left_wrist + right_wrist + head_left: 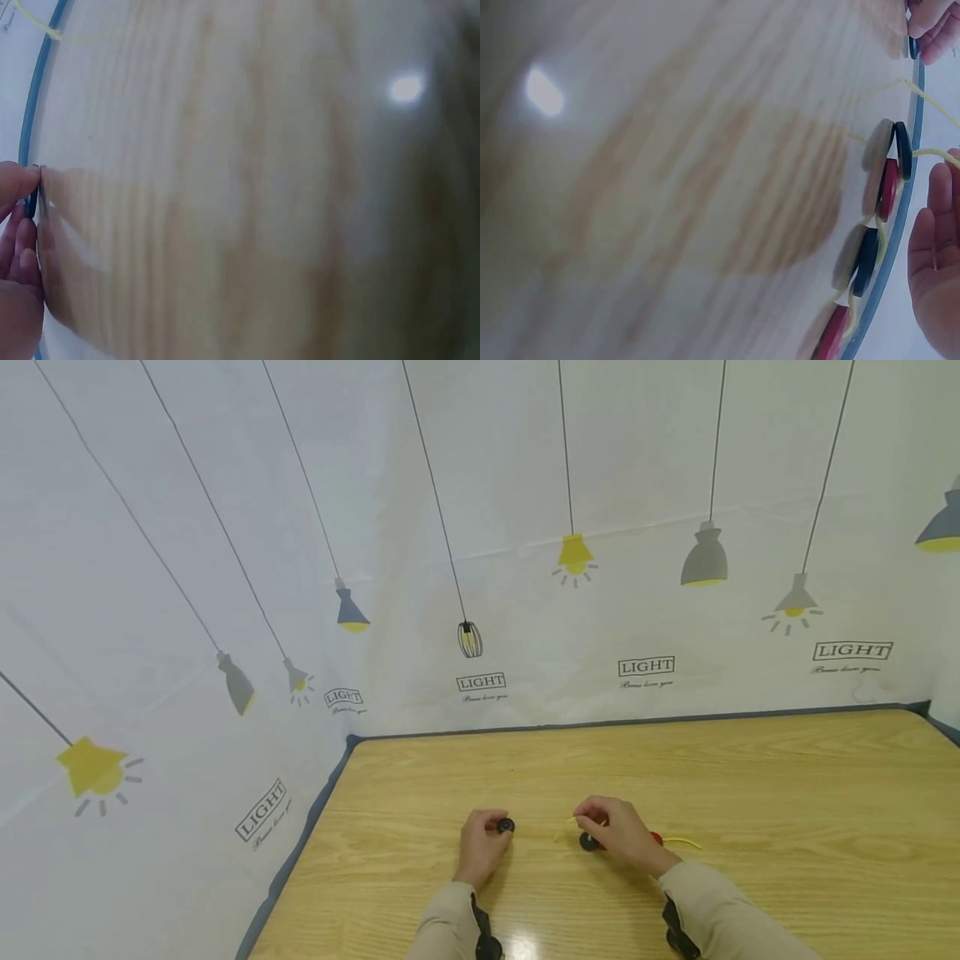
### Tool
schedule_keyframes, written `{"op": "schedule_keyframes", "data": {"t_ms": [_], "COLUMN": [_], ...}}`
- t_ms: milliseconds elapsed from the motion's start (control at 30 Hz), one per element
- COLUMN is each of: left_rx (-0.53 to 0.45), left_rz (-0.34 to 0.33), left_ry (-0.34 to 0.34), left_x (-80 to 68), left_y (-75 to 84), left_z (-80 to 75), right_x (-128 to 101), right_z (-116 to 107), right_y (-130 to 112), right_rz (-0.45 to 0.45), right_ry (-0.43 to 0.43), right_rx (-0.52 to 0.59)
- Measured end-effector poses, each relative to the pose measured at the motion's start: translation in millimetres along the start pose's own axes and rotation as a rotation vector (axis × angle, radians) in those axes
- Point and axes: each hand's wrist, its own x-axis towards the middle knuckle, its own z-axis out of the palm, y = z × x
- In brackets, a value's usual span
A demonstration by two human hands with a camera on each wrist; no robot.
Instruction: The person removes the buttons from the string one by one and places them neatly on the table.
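Left hand [480, 847]: fingers curled, thumb and forefinger pinching a single dark button [506, 826] just above the table [750, 793], a little left of centre. The left wrist view shows only fingertips at its edge, with a thin dark sliver between them.

Right hand [618, 835]: fingers curled over the yellow cord [682, 842], pinching its free end as far as I can tell; the exact grip is hidden from the head view. Strung buttons [889, 176] lie under and beside this hand, touching one another.

Judgement: the step is threading. Best to turn the loose button so a hole faces the cord tip, hold the cord close to its end so it stays stiff, and bring the hands together low over the table.

Appearance: flat round discs, dark blue-black and red, alternating on the cord; the cord is thin, limp and pale yellow.
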Motion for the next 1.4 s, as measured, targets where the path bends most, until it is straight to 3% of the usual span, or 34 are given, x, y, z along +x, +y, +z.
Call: {"op": "schedule_keyframes", "data": {"t_ms": [133,533,767,1100,1400], "left_rx": [-0.049,-0.124,-0.199,-0.267,-0.251], "left_rz": [-0.044,-0.091,-0.049,-0.005,0.027], "left_ry": [0.000,0.015,0.011,-0.141,-0.121], "left_x": [-1.6,-1.1,-1.1,-7.2,-10.5], "left_y": [-0.7,2.7,13.8,41.3,47.5], "left_z": [-1.2,-1.3,11.7,39.8,44.9], "right_x": [0,1,0,1,2], "right_z": [-1,0,-1,0,-1], "right_y": [0,2,2,1,1], "right_rz": [-0.002,-0.029,-0.035,-0.040,-0.049], "right_ry": [-0.009,-0.020,-0.027,-0.021,-0.011], "right_rx": [0.001,-0.024,-0.040,-0.056,-0.070]}}
